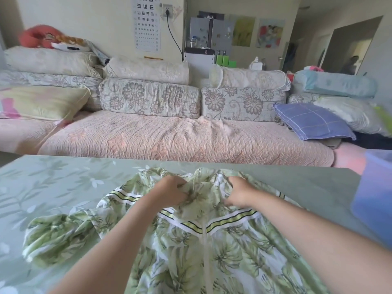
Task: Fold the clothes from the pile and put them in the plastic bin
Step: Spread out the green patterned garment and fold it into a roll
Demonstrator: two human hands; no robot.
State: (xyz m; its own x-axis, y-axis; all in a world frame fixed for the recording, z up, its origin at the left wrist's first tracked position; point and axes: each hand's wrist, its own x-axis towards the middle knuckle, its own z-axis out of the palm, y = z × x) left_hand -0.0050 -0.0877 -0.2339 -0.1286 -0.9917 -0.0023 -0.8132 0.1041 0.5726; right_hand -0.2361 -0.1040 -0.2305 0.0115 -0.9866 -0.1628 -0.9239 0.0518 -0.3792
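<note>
Desk [42, 187] carries a green leaf-print jacket [191, 251], front up, zip running toward me. I log one sleeve [59, 234] bunched at far left. Left hand [171, 190] grips a wad of fabric near the collar, fingers curled into it. Right hand [238, 193], near it, clutches the collar area likewise. Blue plastic bin [373, 198] sits at the right, apart from the jacket; contents too blurred to tell.

Both bare forearms reach from the near edge toward the far centre, converging. Left hand [171, 192] and right hand [239, 193], knuckles up, fingers curled, each grip bunched cloth of the leaf-print jacket [224, 253], slightly apart.
</note>
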